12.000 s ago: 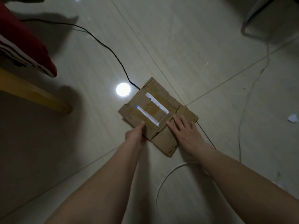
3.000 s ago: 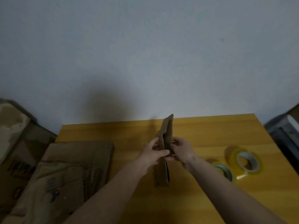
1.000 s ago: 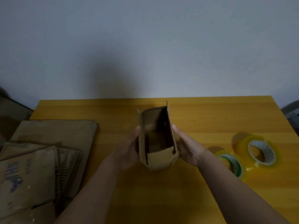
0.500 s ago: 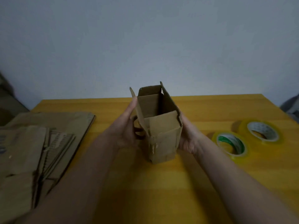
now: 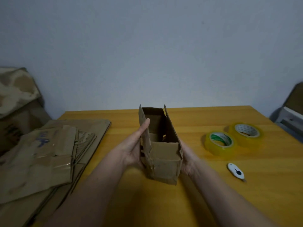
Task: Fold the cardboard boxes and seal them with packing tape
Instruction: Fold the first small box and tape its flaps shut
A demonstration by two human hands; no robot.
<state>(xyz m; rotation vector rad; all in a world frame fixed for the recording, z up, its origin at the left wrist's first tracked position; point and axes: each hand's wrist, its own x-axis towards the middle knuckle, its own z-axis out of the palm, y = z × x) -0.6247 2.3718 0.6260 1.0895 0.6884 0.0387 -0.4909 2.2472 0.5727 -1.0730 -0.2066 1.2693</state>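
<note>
On table (image 5: 164, 202), centre: box (image 5: 164, 166) is stood upright, top flaps open.
Left hand (image 5: 136, 145): pressed flat on left wall, fingers straight, so the box is squared.
Right hand (image 5: 186, 154): laid on right wall; fingers hidden, state untold.
Tape rolls (image 5: 220, 143): two, right.
Cutter (image 5: 235, 172): one.
Flat cardboard (image 5: 49, 153): several, uncounted.

Right hand (image 5: 186, 158) mostly hidden behind the box (image 5: 161, 154); flat cardboard (image 5: 41, 158) runs off the left edge, scrawl unreadable.
</note>
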